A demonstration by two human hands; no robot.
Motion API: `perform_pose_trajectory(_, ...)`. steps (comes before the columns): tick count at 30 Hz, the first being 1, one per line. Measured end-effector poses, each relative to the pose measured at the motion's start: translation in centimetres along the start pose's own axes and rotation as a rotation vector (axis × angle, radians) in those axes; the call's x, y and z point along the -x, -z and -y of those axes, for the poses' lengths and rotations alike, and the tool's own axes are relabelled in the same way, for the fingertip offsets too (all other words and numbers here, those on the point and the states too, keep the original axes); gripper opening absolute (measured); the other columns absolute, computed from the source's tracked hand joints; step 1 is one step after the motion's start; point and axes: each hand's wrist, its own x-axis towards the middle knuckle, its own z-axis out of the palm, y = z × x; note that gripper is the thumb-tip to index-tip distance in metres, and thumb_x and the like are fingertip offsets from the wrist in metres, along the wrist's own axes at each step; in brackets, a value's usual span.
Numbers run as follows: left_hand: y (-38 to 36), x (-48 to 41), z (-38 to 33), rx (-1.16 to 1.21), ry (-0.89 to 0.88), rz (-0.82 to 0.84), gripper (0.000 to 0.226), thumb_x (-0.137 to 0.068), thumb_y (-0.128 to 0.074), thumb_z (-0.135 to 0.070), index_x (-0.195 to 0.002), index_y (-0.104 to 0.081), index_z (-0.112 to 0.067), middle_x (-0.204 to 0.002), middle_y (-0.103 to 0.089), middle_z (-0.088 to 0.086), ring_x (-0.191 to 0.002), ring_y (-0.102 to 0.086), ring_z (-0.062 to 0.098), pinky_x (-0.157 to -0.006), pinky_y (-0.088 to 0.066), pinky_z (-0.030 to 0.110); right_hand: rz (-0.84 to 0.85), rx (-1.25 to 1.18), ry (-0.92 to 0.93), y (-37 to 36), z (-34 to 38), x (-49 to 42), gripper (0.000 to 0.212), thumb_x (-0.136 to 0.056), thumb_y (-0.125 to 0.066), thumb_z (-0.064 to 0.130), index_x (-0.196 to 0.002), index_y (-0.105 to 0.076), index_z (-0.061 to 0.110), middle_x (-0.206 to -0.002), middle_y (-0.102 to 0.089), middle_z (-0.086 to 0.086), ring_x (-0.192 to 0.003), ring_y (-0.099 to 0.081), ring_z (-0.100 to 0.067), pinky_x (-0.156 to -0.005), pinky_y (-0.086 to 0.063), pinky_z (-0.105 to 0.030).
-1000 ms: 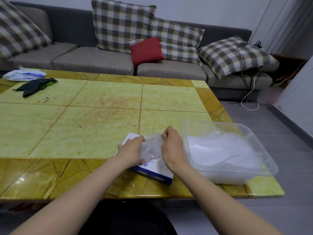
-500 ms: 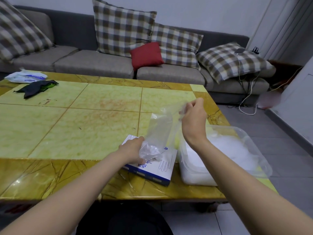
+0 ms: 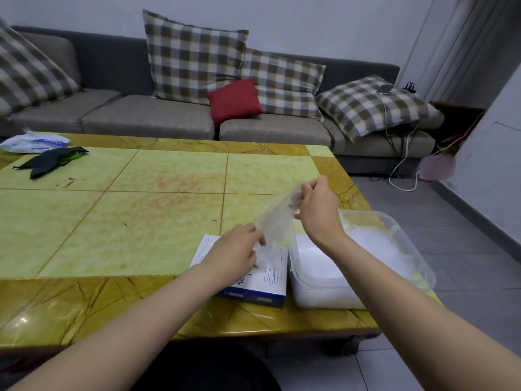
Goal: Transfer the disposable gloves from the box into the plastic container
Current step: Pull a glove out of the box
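Note:
A white and blue glove box (image 3: 265, 280) lies flat near the table's front edge. Right beside it stands a clear plastic container (image 3: 406, 244) holding a heap of thin white gloves. My right hand (image 3: 315, 207) pinches the top of a clear disposable glove (image 3: 275, 218) and holds it stretched up above the box. My left hand (image 3: 236, 252) rests on the box at its opening, fingers curled on the glove's lower end.
The yellow-green tiled table (image 3: 127, 218) carries a dark cloth (image 3: 50, 162) and a white plastic packet (image 3: 33, 142) at the far left. A grey sofa (image 3: 146, 119) with checked cushions and a red cushion (image 3: 234, 100) runs behind. Cables (image 3: 403, 165) trail on the floor at right.
My right hand has pulled a clear glove up and to the right out of the box, then dropped slightly lower. My left hand has stayed on the box.

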Motion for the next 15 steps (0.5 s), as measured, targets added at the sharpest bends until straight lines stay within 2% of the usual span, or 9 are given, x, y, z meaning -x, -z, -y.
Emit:
perform_pose_trajectory(3,-1.7,0.1,0.9,-0.167,0.017,0.238,0.031,-0.095,-0.042,-0.024,-0.124,-0.054,-0.020,-0.125,-0.051,-0.002,-0.112,-0.049,0.020,-0.087,-0.042,0.030,0.002,-0.010,0.017,1.0,0.4,0.0,0.019,-0.101,-0.028,0.011,-0.084,-0.037,0.015,-0.091,-0.057,-0.008,-0.085,-0.063,-0.027,-0.078,-0.053,-0.052)
perform_pose_trajectory(6,-2.1,-0.1,0.9,-0.171,0.075,0.344,0.032,-0.097,-0.040,-0.028,-0.123,-0.053,-0.015,-0.123,-0.048,0.000,-0.107,-0.054,0.022,-0.080,-0.043,0.031,-0.050,-0.062,0.033,2.0,1.1,-0.3,0.020,-0.101,-0.026,0.010,-0.084,-0.034,0.015,-0.109,-0.057,-0.018,-0.092,-0.063,-0.028,-0.076,-0.055,-0.046)
perform_pose_trajectory(8,-2.2,-0.4,0.8,-0.208,0.081,0.375,0.033,-0.098,-0.039,-0.028,-0.125,-0.052,-0.014,-0.125,-0.047,0.000,-0.107,-0.055,0.022,-0.082,-0.044,0.032,-0.103,-0.102,0.039,2.9,1.8,-0.7,0.024,-0.101,-0.026,0.011,-0.079,-0.032,0.019,-0.109,-0.057,-0.019,-0.091,-0.063,-0.028,-0.076,-0.055,-0.047)
perform_pose_trajectory(10,-1.9,-0.9,0.6,-0.234,0.102,0.419,0.033,-0.098,-0.040,-0.029,-0.125,-0.053,-0.016,-0.126,-0.049,-0.001,-0.109,-0.054,0.021,-0.085,-0.045,0.033,-0.137,-0.086,0.065,3.8,2.2,-1.1,0.025,-0.102,-0.026,0.013,-0.079,-0.032,0.020,-0.101,-0.058,-0.017,-0.086,-0.064,-0.027,-0.076,-0.054,-0.049)
perform_pose_trajectory(12,-0.8,-1.6,-0.1,-0.217,0.133,0.387,0.028,-0.096,-0.042,-0.027,-0.119,-0.057,-0.018,-0.123,-0.053,-0.002,-0.108,-0.055,0.020,-0.084,-0.045,0.031,-0.140,-0.062,0.094,4.6,2.2,-1.3,0.026,-0.102,-0.028,0.014,-0.078,-0.034,0.020,-0.095,-0.059,-0.015,-0.086,-0.064,-0.028,-0.076,-0.054,-0.049)
perform_pose_trajectory(15,2.7,-2.7,-2.0,-0.060,0.160,0.068,0.020,-0.094,-0.042,-0.015,-0.108,-0.056,-0.016,-0.114,-0.057,0.000,-0.095,-0.056,0.018,-0.080,-0.049,0.034,-0.112,0.014,0.131,5.6,1.9,-1.5,0.021,-0.102,-0.031,0.017,-0.083,-0.040,0.013,-0.087,-0.061,-0.011,-0.083,-0.064,-0.030,-0.075,-0.052,-0.053)
